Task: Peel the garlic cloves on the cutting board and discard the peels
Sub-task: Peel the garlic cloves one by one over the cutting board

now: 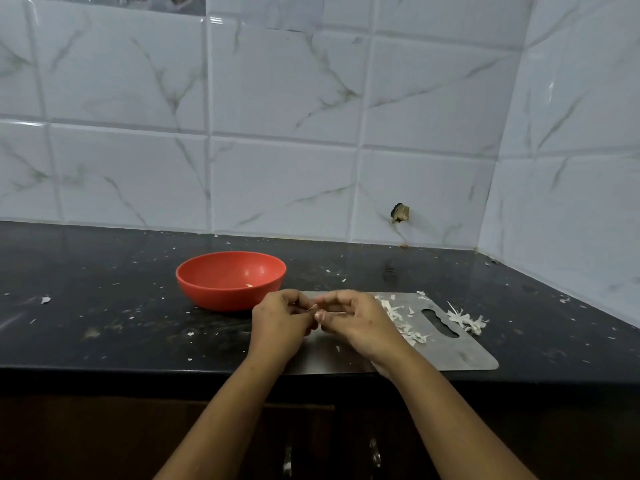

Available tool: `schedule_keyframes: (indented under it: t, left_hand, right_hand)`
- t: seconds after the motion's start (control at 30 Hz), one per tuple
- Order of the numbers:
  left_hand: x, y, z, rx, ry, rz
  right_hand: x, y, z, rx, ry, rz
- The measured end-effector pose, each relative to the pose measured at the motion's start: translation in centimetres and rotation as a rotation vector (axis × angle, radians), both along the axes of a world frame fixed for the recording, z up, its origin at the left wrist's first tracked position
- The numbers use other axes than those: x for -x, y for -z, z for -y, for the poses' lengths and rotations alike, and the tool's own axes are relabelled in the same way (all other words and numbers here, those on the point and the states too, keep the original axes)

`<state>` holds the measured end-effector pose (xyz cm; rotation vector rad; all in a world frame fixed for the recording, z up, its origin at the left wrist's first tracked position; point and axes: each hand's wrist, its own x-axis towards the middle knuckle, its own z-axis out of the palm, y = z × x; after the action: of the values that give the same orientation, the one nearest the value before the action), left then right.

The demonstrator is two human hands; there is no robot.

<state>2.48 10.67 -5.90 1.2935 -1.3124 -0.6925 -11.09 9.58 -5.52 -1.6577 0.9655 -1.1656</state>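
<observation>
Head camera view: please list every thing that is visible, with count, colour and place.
Glossy marbled wall tiles: many, white, at the back.
Speckled black stone counter: one, black, below the tiles.
Round red plastic bowl: one, red, on the counter.
Flat grey metal cutting board: one, grey, at the counter's front edge.
Thin papery garlic peels: many, whitish, on the board's right part and beside it.
Small pale garlic clove: one, whitish, held above the board.
Left hand: one, pinches the clove.
Right hand: one, pinches the clove.
</observation>
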Motion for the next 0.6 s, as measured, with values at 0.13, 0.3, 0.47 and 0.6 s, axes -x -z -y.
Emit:
schedule_keyframes:
  t: [0.13, 0.3, 0.47, 0.6]
  left_hand:
    - [-0.2, 0.0, 0.1, -0.042, 0.127, -0.146]
    - [0.3, -0.3, 0.4, -0.045, 0.07, 0.002]
    - [1.4, -1.4, 2.1, 0.007, 0.01, 0.383]
    - [3.0, -2.1, 3.4, 0.017, 0.072, 0.737]
  right_hand:
    - [0.9, -0.1, 0.2, 0.01, 0.032, 0.047]
    - [2.4, 0.1, 0.5, 0.063, 0.164, -0.105]
    - [3.7, 0.5, 1.0, 0.208, 0.376, -0.307]
    - [4.0, 0.8, 1.1, 0.214, 0.459, -0.269]
